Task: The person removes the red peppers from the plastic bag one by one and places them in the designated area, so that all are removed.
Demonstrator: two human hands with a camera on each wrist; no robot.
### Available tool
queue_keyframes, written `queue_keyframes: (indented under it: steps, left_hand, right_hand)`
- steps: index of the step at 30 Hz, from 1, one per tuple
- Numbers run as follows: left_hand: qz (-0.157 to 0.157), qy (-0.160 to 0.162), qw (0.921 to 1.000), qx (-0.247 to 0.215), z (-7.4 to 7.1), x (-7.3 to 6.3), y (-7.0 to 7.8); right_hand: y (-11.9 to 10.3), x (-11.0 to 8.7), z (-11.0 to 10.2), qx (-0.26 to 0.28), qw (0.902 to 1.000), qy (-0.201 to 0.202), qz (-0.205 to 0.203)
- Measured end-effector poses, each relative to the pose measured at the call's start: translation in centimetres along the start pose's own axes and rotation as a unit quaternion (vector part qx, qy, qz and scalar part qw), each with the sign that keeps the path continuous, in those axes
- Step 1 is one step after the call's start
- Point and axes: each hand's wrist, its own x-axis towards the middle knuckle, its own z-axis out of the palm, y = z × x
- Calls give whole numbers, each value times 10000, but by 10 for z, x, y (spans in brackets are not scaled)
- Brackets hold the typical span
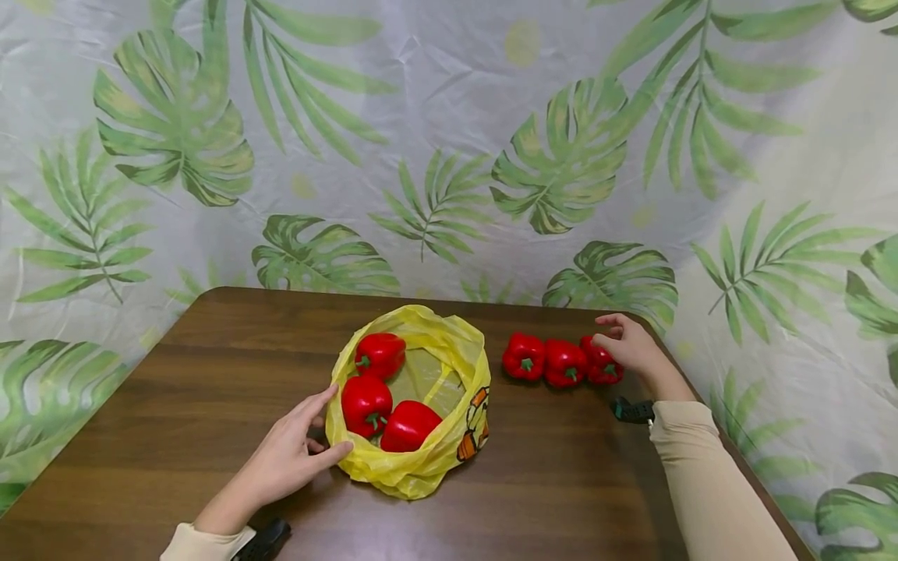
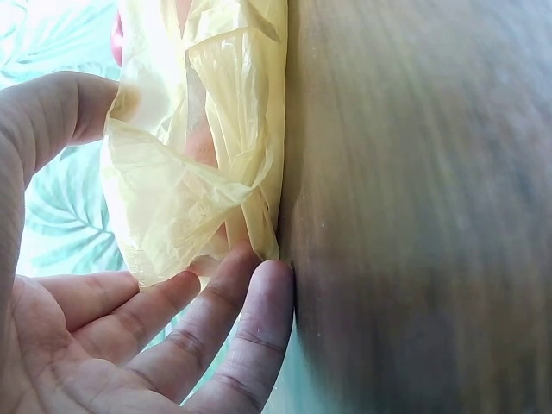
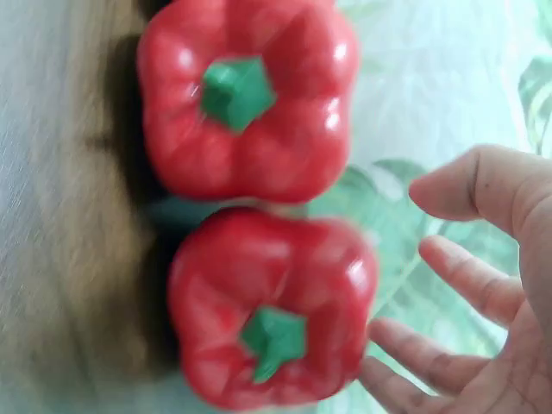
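Observation:
A yellow plastic bag [image 1: 407,479] stands on the table with its mouth wide, and three red bell peppers with green stems lie inside, one a bell pepper [image 1: 366,405] at its left side. My left hand [image 1: 288,452] is at the bag's left side. Its thumb meets the rim and its extended fingers touch the thin plastic [image 2: 172,203]. To the right, three more red peppers stand in a row. Over the rightmost pepper [image 1: 605,372] reaches my right hand [image 1: 631,347], fingers spread and holding nothing. Its lower fingertips are right at a pepper [image 3: 276,302] in the right wrist view.
Beneath everything is a dark brown wooden table [image 1: 231,358], its right edge running close by my right forearm. A leaf-patterned cloth [image 1: 449,140] hangs behind the table. The other two peppers of the row, the left pepper [image 1: 522,354] and middle pepper [image 1: 563,362], stand side by side.

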Motion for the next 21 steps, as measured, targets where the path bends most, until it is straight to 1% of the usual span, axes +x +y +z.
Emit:
queue_keyframes:
  steps: [6,10,13,16,21]
  left_hand:
    - [-5,-27,10000,-12,-1,0,1]
    - [-15,-34,10000,-40,-1,0,1]
    - [9,-28,10000,-49,-1,0,1]
    - [38,-24,10000,-46,-1,0,0]
    - [33,-19,10000,-20,0,1,-1]
  right_hand:
    - [-27,1,0,52,9995,273,-138]
    - [-53,-5,4,156,9991,255,-306]
    - [-75,-11,9,321,9982,108,-494]
    - [-97,-16,14,499,9965,-141,-654]
    - [-127,-18,29,618,9937,-569,-742]
